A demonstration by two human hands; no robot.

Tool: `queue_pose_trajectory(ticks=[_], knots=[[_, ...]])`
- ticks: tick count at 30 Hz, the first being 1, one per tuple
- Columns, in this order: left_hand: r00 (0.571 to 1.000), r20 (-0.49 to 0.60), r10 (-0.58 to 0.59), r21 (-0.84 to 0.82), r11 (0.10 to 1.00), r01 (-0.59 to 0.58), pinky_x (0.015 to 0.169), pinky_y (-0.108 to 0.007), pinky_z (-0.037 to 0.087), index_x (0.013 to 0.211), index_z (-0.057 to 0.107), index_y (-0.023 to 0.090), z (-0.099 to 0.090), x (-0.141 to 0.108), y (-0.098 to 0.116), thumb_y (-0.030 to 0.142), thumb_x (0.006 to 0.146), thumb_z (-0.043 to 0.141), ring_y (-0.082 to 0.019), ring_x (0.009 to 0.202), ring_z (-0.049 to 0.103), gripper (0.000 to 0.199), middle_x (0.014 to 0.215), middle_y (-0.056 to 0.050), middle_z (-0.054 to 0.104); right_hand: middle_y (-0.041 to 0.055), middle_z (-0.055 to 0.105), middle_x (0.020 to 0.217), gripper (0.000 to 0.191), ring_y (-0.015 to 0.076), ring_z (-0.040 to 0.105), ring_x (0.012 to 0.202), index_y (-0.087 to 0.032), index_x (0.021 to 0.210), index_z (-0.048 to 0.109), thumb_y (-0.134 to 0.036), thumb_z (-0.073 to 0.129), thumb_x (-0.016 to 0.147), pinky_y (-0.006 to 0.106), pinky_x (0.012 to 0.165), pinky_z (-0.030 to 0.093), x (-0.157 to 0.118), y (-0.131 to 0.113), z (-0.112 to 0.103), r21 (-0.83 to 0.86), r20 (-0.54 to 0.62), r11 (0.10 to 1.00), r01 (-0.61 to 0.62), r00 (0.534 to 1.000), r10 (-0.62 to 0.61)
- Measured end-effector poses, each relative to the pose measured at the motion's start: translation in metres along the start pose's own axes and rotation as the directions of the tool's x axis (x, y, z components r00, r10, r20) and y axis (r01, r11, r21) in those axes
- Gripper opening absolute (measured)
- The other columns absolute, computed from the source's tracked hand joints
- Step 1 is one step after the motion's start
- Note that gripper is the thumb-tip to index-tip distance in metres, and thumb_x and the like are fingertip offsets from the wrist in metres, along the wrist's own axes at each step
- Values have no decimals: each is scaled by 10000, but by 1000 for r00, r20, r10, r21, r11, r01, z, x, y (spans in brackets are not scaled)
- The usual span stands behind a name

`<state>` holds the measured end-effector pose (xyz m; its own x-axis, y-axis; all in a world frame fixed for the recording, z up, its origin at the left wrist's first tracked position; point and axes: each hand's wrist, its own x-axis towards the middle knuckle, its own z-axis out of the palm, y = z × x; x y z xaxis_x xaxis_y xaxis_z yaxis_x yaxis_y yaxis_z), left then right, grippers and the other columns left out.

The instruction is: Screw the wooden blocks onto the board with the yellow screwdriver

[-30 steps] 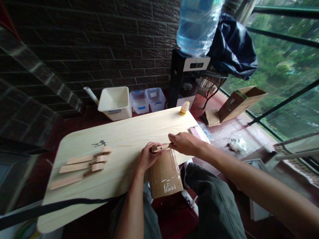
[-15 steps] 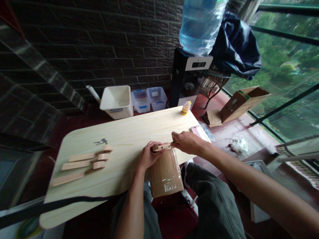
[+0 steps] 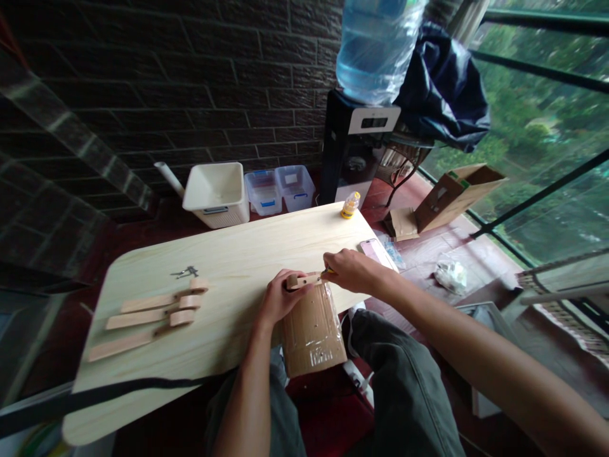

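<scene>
My left hand [image 3: 280, 298] is closed on a pale tan strap [image 3: 308, 280] with a curled, darker end and small dark dots along it. It holds the strap flat against the far end of a taped cardboard box [image 3: 314, 336]. My right hand [image 3: 349, 270] is closed around a small tool [image 3: 327, 272] with a bit of yellow showing; its tip meets the strap's right end, and most of it is hidden in the fingers. Several similar tan straps with looped ends [image 3: 130, 320] lie on the table to the left, beside some small metal pieces [image 3: 186, 272].
The pale wooden table [image 3: 228, 254] carries a yellow-capped bottle [image 3: 351, 205] and a phone [image 3: 375, 252] at its right end. Behind it are a white basket [image 3: 216, 190], clear bins [image 3: 295, 187] and a water dispenser [image 3: 349, 146]. An open carton [image 3: 451, 193] stands at right.
The whole view has shifted slightly to the left. Both hands keep the same hold on strap and tool, with the tool's tip still at the strap's right end.
</scene>
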<state>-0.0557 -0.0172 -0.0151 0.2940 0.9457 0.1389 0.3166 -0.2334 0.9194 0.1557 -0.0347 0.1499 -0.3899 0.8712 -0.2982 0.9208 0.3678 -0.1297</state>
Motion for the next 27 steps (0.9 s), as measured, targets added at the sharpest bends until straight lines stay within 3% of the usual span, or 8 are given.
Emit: queue_pose_trajectory(ticks=[8, 18, 22, 27], knots=[[1000, 1, -5, 25, 1000, 5, 920, -338, 543, 987, 740, 221, 0, 0, -3, 498, 785, 770, -227, 964, 689, 344, 1054, -60, 717, 145, 761, 1026, 237, 275, 736, 939, -170, 1228, 547, -238, 498, 1006, 296, 716, 459, -7, -7, -4, -36, -1, 997, 66, 998, -66], [999, 18, 36, 20, 999, -36, 924, -341, 533, 998, 735, 210, 0, 1, -5, 484, 815, 762, -223, 987, 679, 330, 1071, -63, 704, 153, 759, 1010, 253, 265, 733, 913, -152, 1118, 612, -370, 552, 1005, 283, 673, 420, 1, 3, -1, 36, -1, 999, -28, 1000, 28], [1000, 22, 21, -6, 1000, -21, 908, -337, 545, 1016, 728, 211, 0, 0, -6, 478, 805, 774, -224, 971, 688, 344, 1067, -63, 705, 127, 759, 979, 245, 248, 723, 866, -167, 1162, 587, -343, 544, 997, 281, 645, 386, -6, 3, -2, 73, -34, 997, 0, 999, 3], [1000, 26, 6, -18, 1000, -5, 915, -337, 547, 1017, 718, 212, -1, -2, -5, 480, 803, 776, -222, 969, 693, 348, 1071, -61, 708, 122, 759, 1003, 212, 246, 723, 905, -181, 1178, 583, -274, 524, 997, 278, 673, 398, -6, 1, -8, 28, 21, 998, 52, 998, -53]])
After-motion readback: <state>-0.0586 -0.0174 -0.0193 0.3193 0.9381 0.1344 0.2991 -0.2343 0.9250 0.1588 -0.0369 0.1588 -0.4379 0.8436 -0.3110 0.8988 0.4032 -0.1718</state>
